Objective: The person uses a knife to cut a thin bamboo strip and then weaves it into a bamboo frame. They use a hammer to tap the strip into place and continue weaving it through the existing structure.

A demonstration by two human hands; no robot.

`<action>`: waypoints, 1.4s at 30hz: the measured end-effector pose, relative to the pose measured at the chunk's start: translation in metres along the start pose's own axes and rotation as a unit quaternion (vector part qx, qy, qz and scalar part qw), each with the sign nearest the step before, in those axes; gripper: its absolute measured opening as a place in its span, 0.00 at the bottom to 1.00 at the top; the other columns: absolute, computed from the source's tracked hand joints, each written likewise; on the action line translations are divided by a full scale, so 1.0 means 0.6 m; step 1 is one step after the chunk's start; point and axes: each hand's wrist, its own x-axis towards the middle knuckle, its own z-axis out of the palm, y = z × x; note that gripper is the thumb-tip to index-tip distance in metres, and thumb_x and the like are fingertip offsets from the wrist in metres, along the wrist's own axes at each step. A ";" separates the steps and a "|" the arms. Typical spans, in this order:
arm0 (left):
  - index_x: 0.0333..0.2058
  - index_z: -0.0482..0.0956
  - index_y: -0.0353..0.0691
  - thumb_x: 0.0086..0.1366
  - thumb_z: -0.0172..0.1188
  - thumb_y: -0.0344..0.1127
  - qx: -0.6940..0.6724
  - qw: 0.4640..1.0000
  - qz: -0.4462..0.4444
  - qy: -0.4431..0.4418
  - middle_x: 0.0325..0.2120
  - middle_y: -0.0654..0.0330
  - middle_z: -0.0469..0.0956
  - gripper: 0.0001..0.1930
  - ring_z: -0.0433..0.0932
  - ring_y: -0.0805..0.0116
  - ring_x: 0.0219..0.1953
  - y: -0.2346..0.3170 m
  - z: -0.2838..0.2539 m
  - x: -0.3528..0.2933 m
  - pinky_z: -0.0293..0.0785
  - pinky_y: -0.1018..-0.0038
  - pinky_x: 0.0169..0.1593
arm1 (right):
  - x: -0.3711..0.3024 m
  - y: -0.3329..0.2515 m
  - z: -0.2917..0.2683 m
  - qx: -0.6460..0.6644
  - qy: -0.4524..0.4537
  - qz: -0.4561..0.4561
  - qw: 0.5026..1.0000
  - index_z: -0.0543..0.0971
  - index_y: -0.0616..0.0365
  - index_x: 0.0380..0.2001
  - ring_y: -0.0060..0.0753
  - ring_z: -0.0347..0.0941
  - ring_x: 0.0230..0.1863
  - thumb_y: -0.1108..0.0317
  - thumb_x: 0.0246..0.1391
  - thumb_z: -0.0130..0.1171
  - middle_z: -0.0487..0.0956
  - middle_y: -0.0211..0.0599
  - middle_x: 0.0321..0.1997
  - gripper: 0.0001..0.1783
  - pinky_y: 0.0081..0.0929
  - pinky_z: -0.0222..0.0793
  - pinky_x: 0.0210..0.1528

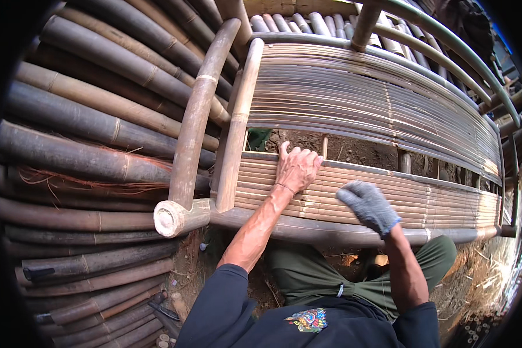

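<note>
Both hands (330, 185) flat on bamboo slats (435, 200).

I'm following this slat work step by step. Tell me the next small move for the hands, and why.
Probably slide the bare left hand along the near slat band and press its top strip toward the open gap. That hand lies flat on the band with fingertips at the gap's edge, the gloved right hand rests lower on the same band, and the far slat band is already packed tight.
</note>
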 end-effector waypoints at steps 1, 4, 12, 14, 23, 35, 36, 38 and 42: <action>0.32 0.80 0.47 0.73 0.46 0.48 0.002 1.000 -0.013 -0.010 0.30 0.62 0.80 0.17 0.77 0.59 0.39 0.003 -0.001 0.000 0.56 0.47 0.61 | 0.003 -0.021 -0.021 -0.048 0.071 -0.119 0.989 0.82 0.61 0.29 0.49 0.80 0.40 0.57 0.61 0.59 0.83 0.53 0.34 0.16 0.44 0.73 0.48; 0.33 0.80 0.47 0.73 0.46 0.48 -0.019 0.999 -0.027 -0.005 0.31 0.61 0.80 0.17 0.76 0.58 0.40 0.008 -0.002 0.006 0.56 0.48 0.61 | 0.021 -0.097 -0.092 0.001 0.205 -0.286 0.936 0.81 0.59 0.26 0.44 0.78 0.33 0.61 0.62 0.59 0.80 0.42 0.27 0.14 0.42 0.74 0.44; 0.34 0.80 0.48 0.72 0.49 0.48 -0.064 0.997 -0.015 -0.036 0.30 0.62 0.78 0.15 0.75 0.59 0.40 -0.006 0.003 0.009 0.58 0.51 0.58 | 0.047 0.052 -0.130 -0.561 -0.118 -0.063 0.817 0.83 0.57 0.28 0.54 0.80 0.26 0.57 0.67 0.46 0.81 0.50 0.23 0.22 0.43 0.77 0.30; 0.33 0.80 0.48 0.72 0.49 0.48 -0.062 0.997 -0.019 -0.034 0.30 0.62 0.78 0.15 0.75 0.59 0.40 -0.014 -0.003 0.008 0.58 0.53 0.57 | -0.016 0.034 -0.025 -0.348 -0.091 -0.043 0.932 0.82 0.56 0.29 0.54 0.81 0.30 0.61 0.62 0.51 0.80 0.50 0.24 0.15 0.48 0.77 0.34; 0.34 0.80 0.49 0.73 0.47 0.51 -0.048 0.997 -0.009 -0.059 0.32 0.63 0.78 0.17 0.73 0.59 0.40 -0.022 -0.004 0.002 0.57 0.56 0.54 | -0.086 0.106 -0.007 -0.303 0.018 -0.272 0.913 0.72 0.58 0.42 0.47 0.73 0.30 0.69 0.52 0.55 0.74 0.41 0.28 0.13 0.45 0.67 0.32; 0.31 0.81 0.49 0.73 0.46 0.47 0.021 0.999 0.027 0.010 0.30 0.63 0.81 0.17 0.77 0.58 0.38 -0.013 0.016 0.009 0.62 0.53 0.52 | -0.274 0.128 -0.011 -0.175 0.226 -0.043 0.957 0.79 0.60 0.42 0.46 0.78 0.37 0.69 0.59 0.50 0.80 0.45 0.39 0.12 0.40 0.73 0.39; 0.33 0.82 0.49 0.73 0.45 0.48 0.044 0.999 0.018 -0.016 0.32 0.62 0.81 0.18 0.77 0.59 0.40 -0.023 0.017 0.005 0.62 0.53 0.55 | -0.336 0.139 -0.030 -0.188 0.246 -0.004 0.951 0.81 0.60 0.41 0.40 0.79 0.35 0.69 0.60 0.51 0.81 0.41 0.38 0.12 0.35 0.74 0.37; 0.39 0.83 0.46 0.74 0.43 0.50 0.014 1.000 -0.002 -0.017 0.36 0.59 0.82 0.21 0.77 0.58 0.45 -0.038 0.008 -0.008 0.57 0.51 0.63 | -0.473 0.153 -0.109 -0.029 0.011 0.066 0.997 0.81 0.61 0.41 0.38 0.80 0.35 0.70 0.61 0.50 0.82 0.43 0.40 0.12 0.33 0.75 0.38; 0.58 0.73 0.41 0.73 0.47 0.51 -0.036 0.999 -0.026 0.012 0.49 0.50 0.75 0.25 0.71 0.51 0.56 -0.026 0.007 0.009 0.57 0.51 0.65 | -0.650 0.204 -0.185 -0.203 0.311 0.442 0.817 0.71 0.64 0.60 0.48 0.79 0.50 0.61 0.61 0.55 0.81 0.50 0.49 0.26 0.38 0.74 0.54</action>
